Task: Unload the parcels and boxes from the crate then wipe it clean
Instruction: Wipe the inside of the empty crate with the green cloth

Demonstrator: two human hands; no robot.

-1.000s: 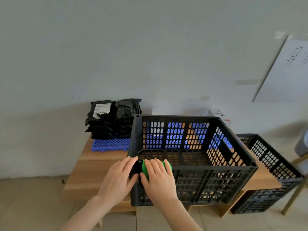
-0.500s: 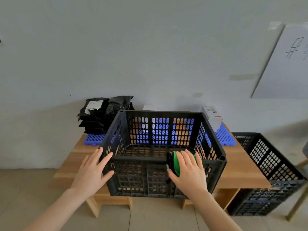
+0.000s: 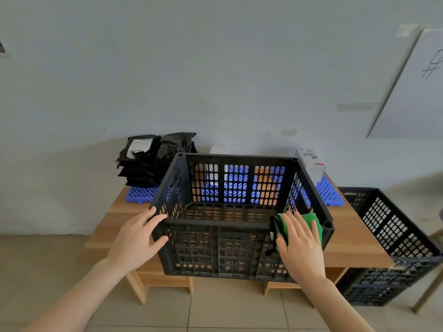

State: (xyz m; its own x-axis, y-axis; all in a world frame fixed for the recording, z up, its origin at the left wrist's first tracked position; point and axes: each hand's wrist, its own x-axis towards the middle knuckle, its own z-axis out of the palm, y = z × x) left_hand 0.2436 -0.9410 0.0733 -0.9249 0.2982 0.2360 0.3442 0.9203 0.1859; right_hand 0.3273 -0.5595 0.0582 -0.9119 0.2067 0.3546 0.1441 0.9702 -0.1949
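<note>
An empty black slatted crate stands on a low wooden table. My left hand rests on the crate's near-left corner, fingers fairly straight over the rim and thumb against the front wall. A green cloth is draped over the near rim by the right corner. My right hand presses flat on it with straight fingers. Black bagged parcels are stacked behind the crate at the left. White boxes stand behind it at the right.
The parcels and boxes sit on blue plastic grid mats along the wall. A second black crate stands on the floor right of the table. A white board leans on the wall at the right. Tiled floor lies in front.
My right hand slid the green cloth rightward along the near rim, from its left end toward the right corner. My left hand moved off the cloth and stays at the left corner.
</note>
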